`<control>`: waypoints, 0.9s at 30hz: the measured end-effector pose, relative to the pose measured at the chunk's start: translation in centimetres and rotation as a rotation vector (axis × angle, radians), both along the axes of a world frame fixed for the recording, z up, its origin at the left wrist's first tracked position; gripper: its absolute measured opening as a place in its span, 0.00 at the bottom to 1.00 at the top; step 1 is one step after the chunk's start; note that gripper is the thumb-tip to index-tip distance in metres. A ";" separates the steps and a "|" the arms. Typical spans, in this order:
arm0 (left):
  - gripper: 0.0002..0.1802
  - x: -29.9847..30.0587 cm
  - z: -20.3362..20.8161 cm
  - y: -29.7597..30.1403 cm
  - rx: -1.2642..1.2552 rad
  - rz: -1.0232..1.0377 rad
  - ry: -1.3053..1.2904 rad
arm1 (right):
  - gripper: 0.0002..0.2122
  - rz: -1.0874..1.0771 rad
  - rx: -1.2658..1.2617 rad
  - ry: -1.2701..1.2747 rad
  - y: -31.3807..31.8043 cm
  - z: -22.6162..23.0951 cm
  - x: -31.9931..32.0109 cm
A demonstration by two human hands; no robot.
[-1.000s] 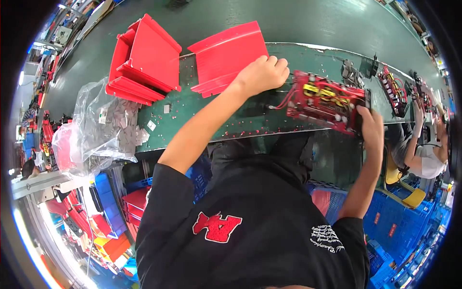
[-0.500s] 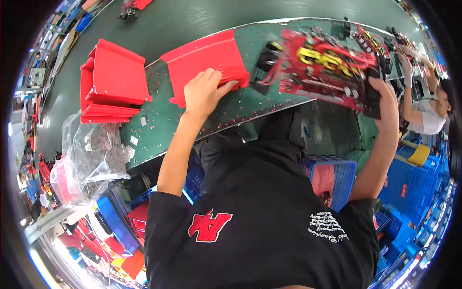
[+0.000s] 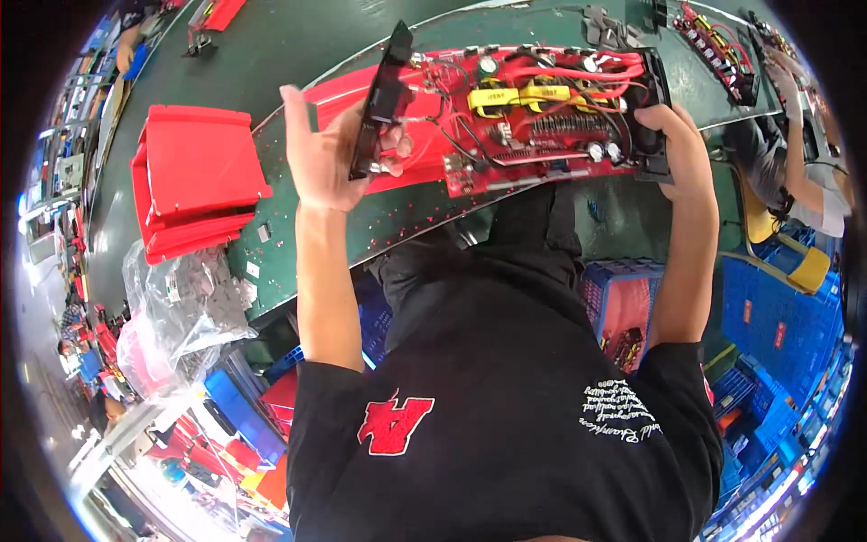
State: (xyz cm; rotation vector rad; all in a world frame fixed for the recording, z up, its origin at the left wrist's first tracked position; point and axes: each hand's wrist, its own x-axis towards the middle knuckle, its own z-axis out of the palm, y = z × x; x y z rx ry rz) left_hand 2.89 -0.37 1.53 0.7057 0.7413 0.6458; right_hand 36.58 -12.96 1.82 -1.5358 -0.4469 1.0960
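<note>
Moved off the red cover [image 3: 426, 159], the left hand [image 3: 327, 164] hooks fingers round the black panel [image 3: 386, 86], thumb splayed; the right hand [image 3: 679, 149] clasps the opposite end, the red assembly [image 3: 546, 126] lying crosswise between them over the table [image 3: 282, 217].

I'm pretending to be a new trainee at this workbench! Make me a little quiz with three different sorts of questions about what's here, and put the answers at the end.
1. Pick one: what colour are the two chunky blocks on the red circuit assembly?
A) blue
B) yellow
C) white

2. True or false: the stack of red covers lies to the left of the red circuit assembly.

3. Fill in the gap: the black panel between the stack of red covers and the red circuit assembly is held by the person's ____.

Key:
1. B, yellow
2. True
3. left hand
</note>
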 end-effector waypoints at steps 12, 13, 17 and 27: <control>0.30 4.9 -3.3 -0.4 0.681 -0.015 0.635 | 0.07 -0.023 -0.081 -0.114 -1.4 -4.2 0.5; 0.29 5.1 -2.9 -0.6 0.631 -0.030 0.673 | 0.07 -0.027 -0.096 -0.099 -1.4 -4.5 0.6; 0.26 5.3 -3.4 -0.4 0.633 -0.036 0.780 | 0.09 -0.075 -0.120 -0.101 -1.0 -5.6 0.3; 0.27 5.8 -3.6 -0.4 0.613 -0.007 0.729 | 0.09 -0.082 -0.182 -0.016 -1.8 -6.0 2.1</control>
